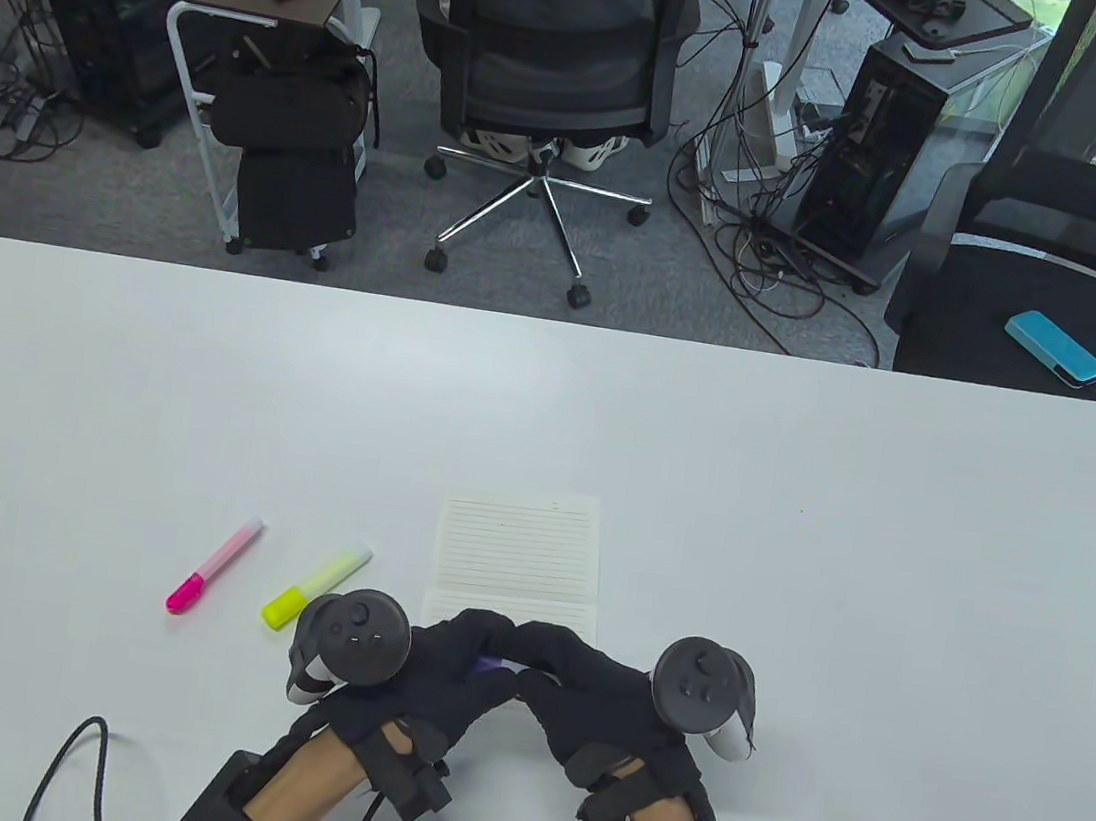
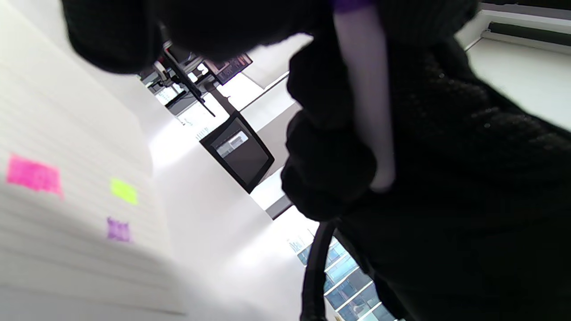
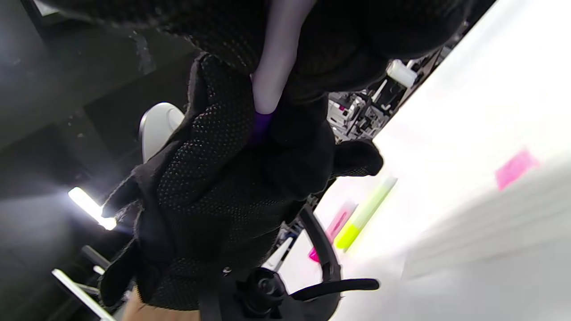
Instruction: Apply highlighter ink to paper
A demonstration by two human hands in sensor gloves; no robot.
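Both gloved hands meet over the near edge of the lined paper [image 1: 520, 548]. Between them is a purple highlighter [image 1: 486, 665]. My right hand [image 1: 564, 670] grips its pale barrel [image 3: 276, 67], and my left hand [image 1: 459, 661] grips its dark purple end [image 3: 262, 125]. Whether the cap is on, I cannot tell. The left wrist view shows the barrel [image 2: 366, 98] and the paper [image 2: 67, 133] with a pink mark [image 2: 33, 174], a yellow mark [image 2: 123, 191] and a purple mark [image 2: 118, 229].
A pink highlighter [image 1: 215, 565] and a yellow highlighter [image 1: 316, 585] lie capped on the white table [image 1: 795, 524], left of the paper. A black cable [image 1: 73, 762] loops at the near left edge. Office chairs and computer towers stand beyond the far edge.
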